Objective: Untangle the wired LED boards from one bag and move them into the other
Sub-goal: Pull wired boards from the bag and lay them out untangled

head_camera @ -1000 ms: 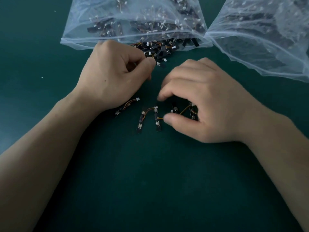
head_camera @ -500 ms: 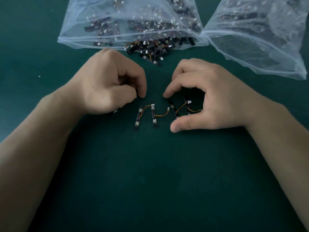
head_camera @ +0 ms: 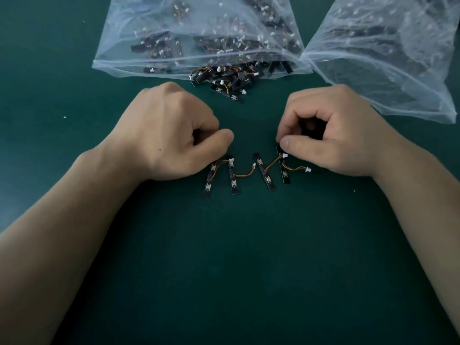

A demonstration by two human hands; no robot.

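Green table [head_camera: 74,100] fills the view. On the left, the left hand [head_camera: 171,135] is curled up at the first of four wired LED boards [head_camera: 263,170]; whether it holds it is hard to tell. Behind, the full bag [head_camera: 119,33] spills loose boards [head_camera: 224,78]. The right hand [head_camera: 331,135] pinches the top of the last board [head_camera: 285,174]. Far right lies the other bag [head_camera: 398,70].
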